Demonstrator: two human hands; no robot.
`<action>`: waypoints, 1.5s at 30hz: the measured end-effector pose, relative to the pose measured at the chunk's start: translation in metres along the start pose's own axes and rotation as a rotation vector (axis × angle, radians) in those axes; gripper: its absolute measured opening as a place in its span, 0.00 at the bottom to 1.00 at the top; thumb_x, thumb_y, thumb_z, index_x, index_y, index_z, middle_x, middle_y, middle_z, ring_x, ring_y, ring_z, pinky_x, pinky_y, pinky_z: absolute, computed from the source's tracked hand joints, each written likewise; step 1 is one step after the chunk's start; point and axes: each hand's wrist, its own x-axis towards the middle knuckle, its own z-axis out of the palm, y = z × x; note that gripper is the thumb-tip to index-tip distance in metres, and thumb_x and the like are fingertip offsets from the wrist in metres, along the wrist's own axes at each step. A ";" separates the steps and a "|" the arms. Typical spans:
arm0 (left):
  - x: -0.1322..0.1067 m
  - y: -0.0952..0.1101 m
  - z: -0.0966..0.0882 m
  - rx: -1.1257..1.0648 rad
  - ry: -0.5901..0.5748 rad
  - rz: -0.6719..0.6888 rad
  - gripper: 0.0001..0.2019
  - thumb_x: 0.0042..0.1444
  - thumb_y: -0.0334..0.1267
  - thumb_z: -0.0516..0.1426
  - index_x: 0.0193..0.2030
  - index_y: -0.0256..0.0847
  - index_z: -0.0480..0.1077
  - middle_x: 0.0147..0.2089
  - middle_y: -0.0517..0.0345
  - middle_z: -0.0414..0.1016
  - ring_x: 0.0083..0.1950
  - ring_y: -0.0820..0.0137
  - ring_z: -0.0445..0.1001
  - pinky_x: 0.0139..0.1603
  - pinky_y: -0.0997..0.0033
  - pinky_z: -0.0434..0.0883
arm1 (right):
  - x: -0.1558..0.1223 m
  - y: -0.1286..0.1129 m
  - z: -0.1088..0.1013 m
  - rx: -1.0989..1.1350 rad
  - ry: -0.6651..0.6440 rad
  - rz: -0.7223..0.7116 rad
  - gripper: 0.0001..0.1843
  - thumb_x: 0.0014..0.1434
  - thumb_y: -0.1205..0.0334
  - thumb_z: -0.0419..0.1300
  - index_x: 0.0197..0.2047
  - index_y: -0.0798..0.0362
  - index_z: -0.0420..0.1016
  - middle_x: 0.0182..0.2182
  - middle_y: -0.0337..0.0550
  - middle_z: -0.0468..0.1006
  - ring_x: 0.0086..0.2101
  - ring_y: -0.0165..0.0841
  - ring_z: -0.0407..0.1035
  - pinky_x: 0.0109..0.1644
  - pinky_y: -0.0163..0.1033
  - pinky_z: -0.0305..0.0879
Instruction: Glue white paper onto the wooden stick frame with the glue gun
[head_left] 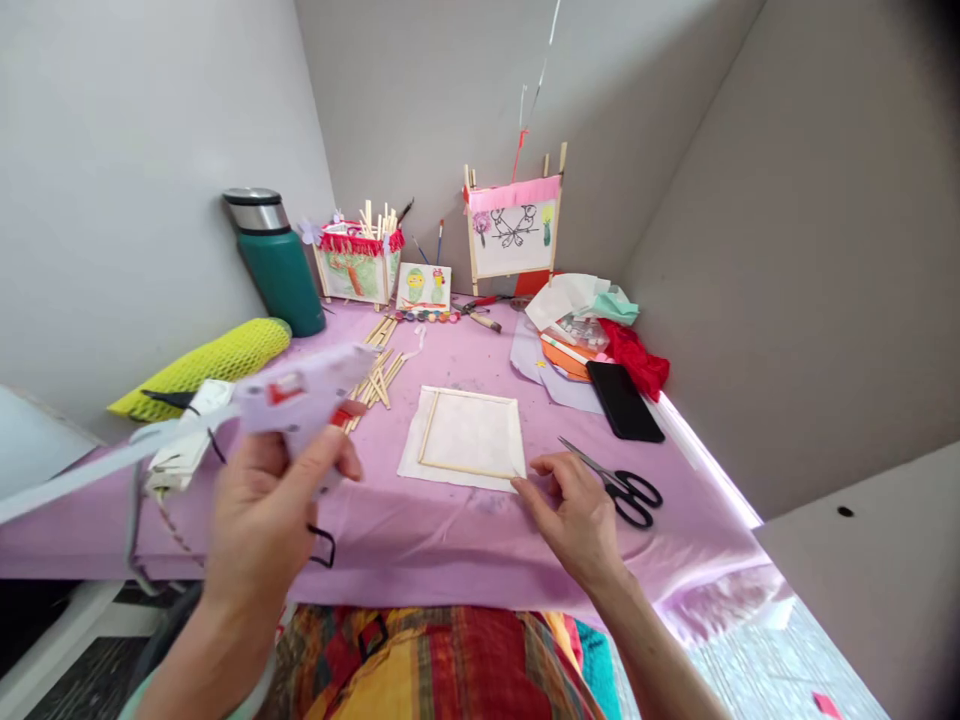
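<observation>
My left hand (274, 510) is closed round the handle of a white glue gun (300, 395), held up over the table's left front with its nozzle toward the middle. My right hand (574, 505) rests on the purple tablecloth (465, 530), its fingers pinched at the near right corner of a square frame of thin wooden sticks (471, 432). The frame lies on a sheet of white paper (465, 440) in the middle of the table.
Black-handled scissors (619, 480) lie right of my right hand, a black phone (624, 400) beyond them. Loose wooden sticks (375, 375), a green flask (274, 260), a yellow mesh roll (206, 365), a power strip (184, 445), paper lanterns (514, 225) and a paint strip (427, 315) stand farther back.
</observation>
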 end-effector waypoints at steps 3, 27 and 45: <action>-0.012 -0.025 0.022 0.127 -0.281 -0.171 0.09 0.50 0.44 0.61 0.37 0.44 0.73 0.23 0.60 0.70 0.27 0.68 0.68 0.30 0.69 0.66 | -0.001 -0.002 0.000 -0.046 -0.016 0.004 0.09 0.60 0.55 0.58 0.34 0.51 0.69 0.30 0.41 0.73 0.32 0.33 0.67 0.35 0.37 0.60; -0.042 -0.071 0.062 0.272 -0.643 -0.474 0.14 0.54 0.50 0.53 0.35 0.39 0.64 0.17 0.67 0.63 0.17 0.74 0.61 0.19 0.74 0.60 | 0.003 0.004 -0.006 0.101 -0.136 0.080 0.06 0.61 0.66 0.54 0.32 0.52 0.70 0.28 0.39 0.70 0.31 0.31 0.65 0.36 0.36 0.57; -0.043 -0.072 0.063 0.346 -0.618 -0.448 0.13 0.54 0.50 0.53 0.31 0.41 0.62 0.16 0.67 0.62 0.19 0.72 0.62 0.20 0.73 0.60 | 0.003 0.004 -0.006 0.092 -0.134 0.089 0.06 0.61 0.66 0.54 0.32 0.52 0.70 0.28 0.39 0.70 0.31 0.31 0.65 0.36 0.36 0.57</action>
